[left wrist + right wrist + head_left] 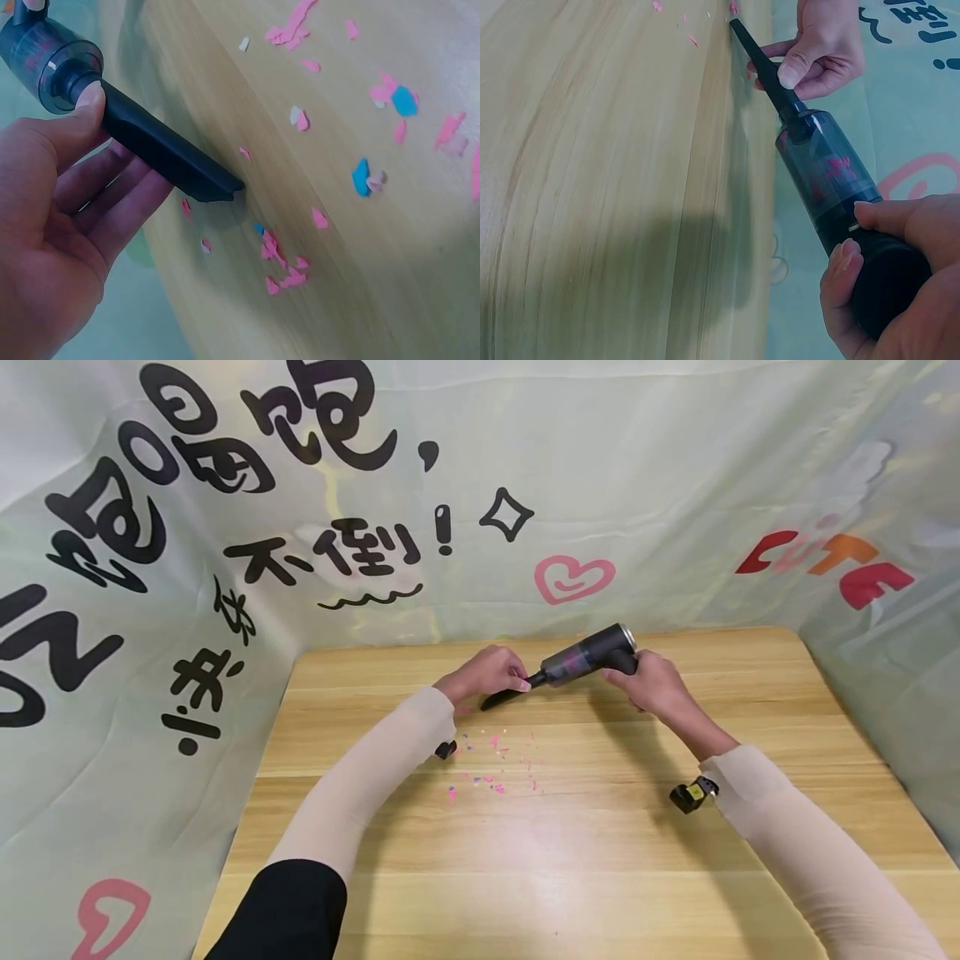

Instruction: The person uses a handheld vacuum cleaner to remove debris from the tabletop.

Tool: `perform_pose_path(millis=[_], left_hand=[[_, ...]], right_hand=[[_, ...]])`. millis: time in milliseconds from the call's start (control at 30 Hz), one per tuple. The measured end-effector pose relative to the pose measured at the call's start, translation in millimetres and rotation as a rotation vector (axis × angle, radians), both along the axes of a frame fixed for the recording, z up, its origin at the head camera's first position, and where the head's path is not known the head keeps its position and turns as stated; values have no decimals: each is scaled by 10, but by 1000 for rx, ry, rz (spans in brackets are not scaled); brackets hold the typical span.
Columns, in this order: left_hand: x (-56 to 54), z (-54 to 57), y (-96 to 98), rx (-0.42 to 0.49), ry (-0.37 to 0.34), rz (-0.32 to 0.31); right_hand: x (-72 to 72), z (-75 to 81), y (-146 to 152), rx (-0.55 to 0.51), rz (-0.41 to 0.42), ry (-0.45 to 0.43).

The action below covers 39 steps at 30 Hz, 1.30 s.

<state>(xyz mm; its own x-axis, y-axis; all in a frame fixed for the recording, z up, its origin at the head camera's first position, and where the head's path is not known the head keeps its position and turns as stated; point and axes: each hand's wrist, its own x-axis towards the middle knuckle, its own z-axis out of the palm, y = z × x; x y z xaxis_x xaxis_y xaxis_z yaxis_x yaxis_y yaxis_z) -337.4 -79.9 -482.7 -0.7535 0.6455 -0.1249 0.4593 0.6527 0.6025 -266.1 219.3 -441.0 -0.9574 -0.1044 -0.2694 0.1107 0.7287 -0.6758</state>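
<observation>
A black handheld vacuum cleaner (pixel 588 653) is tilted over the far part of the table, its narrow nozzle (pixel 161 146) pointing down to the left. My right hand (pixel 656 683) grips its handle end. With thumb and fingers, my left hand (pixel 491 672) pinches the nozzle near where it joins the body. Pink bits show through the clear dust cup (pixel 832 172). Around the nozzle's tip lie small pink, blue and white paper scraps (pixel 281 262); whether the tip touches the wood cannot be told.
The wooden table (pixel 600 860) stands against a pale cloth backdrop (pixel 675 485) with black lettering and pink hearts. More scraps (pixel 495 785) are strewn nearer me, left of the table's middle. A small black camera (pixel 693 795) hangs at my right cuff.
</observation>
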Motion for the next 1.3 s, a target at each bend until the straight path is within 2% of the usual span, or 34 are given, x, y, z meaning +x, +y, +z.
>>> perform_pose_path(millis=[133,367,800,1300], left_hand=[[-2,-2,-48,-9,8,6],[10,-21,-130,7,-21,32],[44,-29,-256,-6,-3,48],[14,-27,-351,-15,-5,72]], right_hand=[[-14,1,-48,-6,1,3],[-35,-6,-125,-8,-2,6],[-82,-38,-232,-9,15,0],[-122,-24,-324,-5,19,-6]])
